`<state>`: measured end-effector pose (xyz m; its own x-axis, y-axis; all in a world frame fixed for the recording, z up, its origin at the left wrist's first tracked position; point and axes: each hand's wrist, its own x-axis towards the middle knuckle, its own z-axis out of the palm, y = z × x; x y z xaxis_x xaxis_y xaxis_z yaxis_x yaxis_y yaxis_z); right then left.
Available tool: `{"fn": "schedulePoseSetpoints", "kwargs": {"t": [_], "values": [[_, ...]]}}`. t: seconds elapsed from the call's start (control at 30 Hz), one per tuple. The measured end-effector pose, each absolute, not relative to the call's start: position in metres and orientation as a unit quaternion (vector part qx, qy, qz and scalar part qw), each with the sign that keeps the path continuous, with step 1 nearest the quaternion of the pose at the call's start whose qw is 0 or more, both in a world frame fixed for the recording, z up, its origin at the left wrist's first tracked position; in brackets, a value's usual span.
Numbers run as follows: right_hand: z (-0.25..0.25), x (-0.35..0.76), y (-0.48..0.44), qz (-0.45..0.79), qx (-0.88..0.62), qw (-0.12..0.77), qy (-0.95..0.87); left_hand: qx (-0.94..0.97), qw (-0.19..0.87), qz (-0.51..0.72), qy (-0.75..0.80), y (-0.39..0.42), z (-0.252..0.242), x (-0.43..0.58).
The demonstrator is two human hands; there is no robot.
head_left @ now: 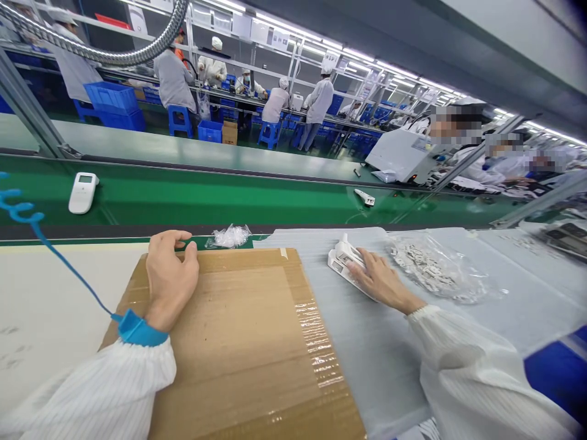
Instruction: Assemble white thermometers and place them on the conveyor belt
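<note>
My left hand (172,275) rests over the far left part of a flat, taped cardboard sheet (247,330), with a blue wrist strap (141,328) and coiled cord at its cuff. Its fingers are loosely curled, the thumb stands apart, and nothing shows between them. On the grey-white sheet at right, my right hand (383,278) has its fingers closed over white plastic housings (345,256), which look like handheld thermometer shells. The palm side of that hand is hidden. Just right of it lies a clear bag of small white parts (426,266).
Crumpled clear plastic (229,236) lies beyond the cardboard. A green conveyor belt (229,198) crosses ahead, carrying a white handheld thermometer (83,192) at left and a white piece (364,197) at right. A metal hose (137,55) hangs overhead. Several people work farther back.
</note>
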<state>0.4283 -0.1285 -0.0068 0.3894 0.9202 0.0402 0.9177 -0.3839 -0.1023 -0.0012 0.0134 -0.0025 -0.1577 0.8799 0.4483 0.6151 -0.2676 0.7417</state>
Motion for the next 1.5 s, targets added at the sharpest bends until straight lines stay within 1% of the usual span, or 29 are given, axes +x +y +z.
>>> {"fn": "schedulePoseSetpoints", "kwargs": {"t": [0.1, 0.2, 0.33, 0.43, 0.5, 0.63, 0.83, 0.97, 1.13, 1.33, 1.4, 1.5], "values": [[-0.009, 0.428, -0.134, 0.006, -0.809, 0.038, -0.586, 0.631, 0.139, 0.484, 0.59, 0.014, -0.004, -0.001], [-0.009, 0.427, -0.137, -0.042, -0.768, 0.025, -0.638, 0.627, 0.141, 0.486, 0.592, 0.015, -0.006, -0.001], [-0.003, 0.426, -0.137, -0.16, -0.718, -0.049, -0.675, 0.623, 0.146, 0.488, 0.593, 0.016, -0.007, -0.001], [0.0, 0.424, -0.133, -0.183, -0.71, -0.1, -0.672, 0.623, 0.15, 0.486, 0.594, 0.016, -0.006, 0.0], [-0.002, 0.423, -0.129, -0.175, -0.726, -0.092, -0.658, 0.625, 0.149, 0.486, 0.592, 0.015, -0.006, 0.0], [-0.002, 0.428, -0.121, -0.137, -0.761, -0.01, -0.634, 0.628, 0.149, 0.486, 0.59, 0.015, -0.005, 0.0], [0.028, 0.438, -0.11, -0.079, -0.783, 0.043, -0.616, 0.623, 0.149, 0.487, 0.594, 0.014, -0.005, 0.0], [0.021, 0.43, -0.109, -0.027, -0.779, -0.001, -0.627, 0.625, 0.148, 0.49, 0.59, 0.014, -0.004, 0.0], [0.001, 0.419, -0.116, -0.022, -0.798, -0.029, -0.601, 0.617, 0.153, 0.493, 0.593, 0.015, -0.004, 0.0], [0.032, 0.412, -0.102, -0.069, -0.762, -0.066, -0.641, 0.619, 0.157, 0.499, 0.586, 0.015, -0.004, 0.0], [0.041, 0.413, -0.094, -0.04, -0.773, -0.083, -0.627, 0.614, 0.157, 0.501, 0.589, 0.015, -0.003, -0.001], [0.038, 0.417, -0.092, 0.015, -0.798, -0.069, -0.599, 0.609, 0.158, 0.504, 0.591, 0.015, -0.003, -0.001]]}}
